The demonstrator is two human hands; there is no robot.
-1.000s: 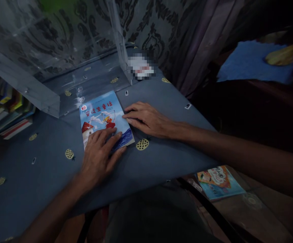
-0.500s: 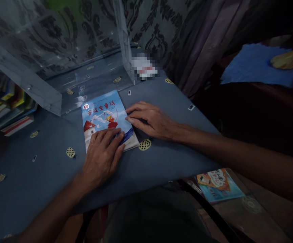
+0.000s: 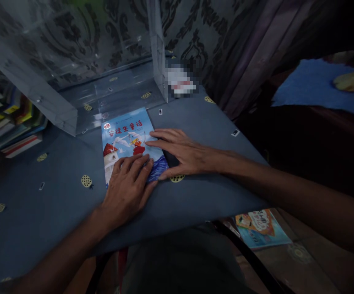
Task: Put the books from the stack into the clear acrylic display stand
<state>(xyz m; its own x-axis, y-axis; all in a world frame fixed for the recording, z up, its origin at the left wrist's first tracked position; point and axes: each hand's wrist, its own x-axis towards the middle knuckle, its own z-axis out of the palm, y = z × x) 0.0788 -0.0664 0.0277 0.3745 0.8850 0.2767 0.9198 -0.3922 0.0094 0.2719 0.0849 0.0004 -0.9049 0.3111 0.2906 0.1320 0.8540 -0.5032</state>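
Observation:
A closed book (image 3: 120,152) with a light blue illustrated cover and red Chinese characters lies flat on the grey-blue patterned tablecloth (image 3: 195,196). My left hand (image 3: 128,190) rests palm down over the lower part of the cover, fingers stretched out. At the book's right edge is my right hand (image 3: 187,152), its fingertips reaching over the cover and its thumb spread toward the lower right corner. Neither hand is wrapped around anything. The lower middle of the cover is hidden under my left hand.
A clear acrylic stand (image 3: 158,53) rises behind the book. Stacked books (image 3: 14,122) sit at the left, and a blurred-out white item (image 3: 181,83) lies at the back. Below the table's right front edge is another book (image 3: 261,228). A blue cloth (image 3: 305,85) shows at far right.
My right hand has moved a little further over the cover, and its thumb has spread down to the book's lower right corner. My left hand stays on the cover. The view has shifted slightly.

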